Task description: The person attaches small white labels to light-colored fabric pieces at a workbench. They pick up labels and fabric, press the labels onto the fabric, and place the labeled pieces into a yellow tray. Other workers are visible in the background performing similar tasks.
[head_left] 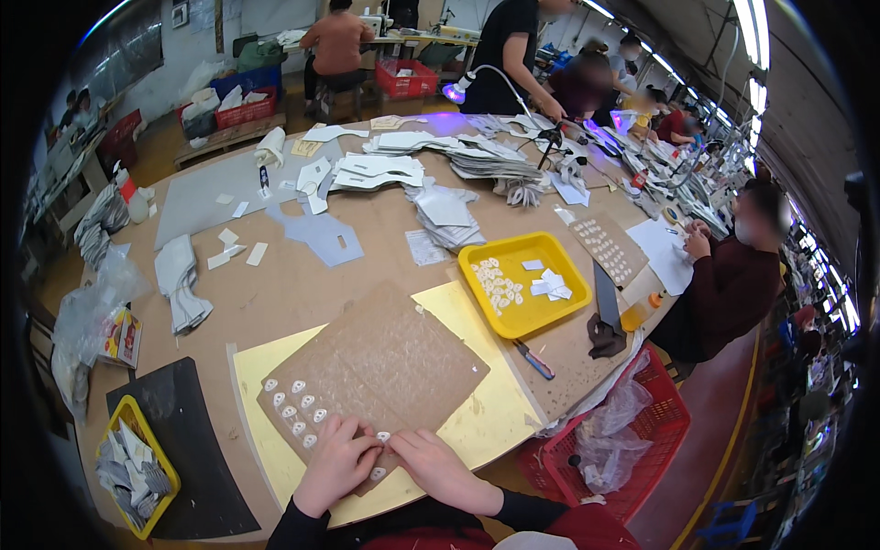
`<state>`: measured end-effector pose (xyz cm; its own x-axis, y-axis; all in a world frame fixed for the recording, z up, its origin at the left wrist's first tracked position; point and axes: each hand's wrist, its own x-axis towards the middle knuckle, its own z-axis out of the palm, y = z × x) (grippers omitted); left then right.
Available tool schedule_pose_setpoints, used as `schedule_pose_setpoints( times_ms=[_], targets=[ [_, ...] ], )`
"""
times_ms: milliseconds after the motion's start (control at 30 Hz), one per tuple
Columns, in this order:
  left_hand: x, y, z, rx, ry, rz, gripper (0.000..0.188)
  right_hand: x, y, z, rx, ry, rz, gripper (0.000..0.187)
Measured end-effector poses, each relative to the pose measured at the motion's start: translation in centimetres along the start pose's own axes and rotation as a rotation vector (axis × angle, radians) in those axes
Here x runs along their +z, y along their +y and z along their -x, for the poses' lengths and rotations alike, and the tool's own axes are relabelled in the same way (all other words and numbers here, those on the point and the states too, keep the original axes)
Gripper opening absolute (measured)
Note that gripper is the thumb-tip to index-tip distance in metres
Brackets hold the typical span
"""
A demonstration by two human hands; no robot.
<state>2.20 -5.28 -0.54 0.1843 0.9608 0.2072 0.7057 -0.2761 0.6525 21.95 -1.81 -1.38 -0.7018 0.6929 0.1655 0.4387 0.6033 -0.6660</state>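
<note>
My left hand (341,461) and my right hand (438,467) meet at the near edge of a brown board (394,353). Between their fingertips is a small white oval piece (383,436) with a dark mark or hole, and the fingers of both hands are pinched at it. Close below the hands lies another oval piece (378,474). Several more of these pieces (299,428) sit in slanting rows on the board's left part. Beneath the board is a pale yellow sheet (495,403). My fingers partly cover the board's near corner.
A yellow tray (575,307) holds loose oval pieces and white cards. Beside it lies a cutter knife (533,360). Stacks of grey-white cut panels (449,215) cover the far table. At left stands a yellow basket (124,408) of scraps; a red crate (674,440) and a co-worker (742,275) are at right.
</note>
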Motion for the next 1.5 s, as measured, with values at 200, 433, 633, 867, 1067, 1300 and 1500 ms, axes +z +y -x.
schedule_pose_setpoints(
  times_ms=[200,433,633,867,1067,1300,1500],
  targets=[
    [0.2,-0.1,0.0,0.004,-0.010,-0.009,0.009,0.4,-0.1,-0.3,0.032,-0.021,0.015,0.028],
    [0.5,-0.1,0.2,-0.002,0.013,-0.029,0.009,-0.3,0.2,-0.6,-0.014,-0.054,-0.003,0.019],
    [0.3,-0.1,0.1,-0.003,-0.004,-0.039,0.010,-0.3,0.1,-0.9,0.018,-0.084,-0.038,0.016],
    [0.4,-0.1,0.1,0.013,-0.004,-0.051,0.011,-0.1,0.3,-0.7,-0.010,-0.068,-0.081,0.010],
    [0.3,0.0,0.1,0.025,-0.003,-0.071,0.011,0.0,0.4,-0.6,-0.015,-0.066,-0.071,0.014],
    [0.1,0.2,0.0,-0.007,0.118,0.011,0.011,0.4,0.5,-0.1,-0.008,-0.089,-0.089,0.020],
    [0.0,0.2,0.0,0.018,0.059,0.021,0.012,-1.3,2.2,-0.5,-0.009,-0.161,-0.277,0.020]
  ],
)
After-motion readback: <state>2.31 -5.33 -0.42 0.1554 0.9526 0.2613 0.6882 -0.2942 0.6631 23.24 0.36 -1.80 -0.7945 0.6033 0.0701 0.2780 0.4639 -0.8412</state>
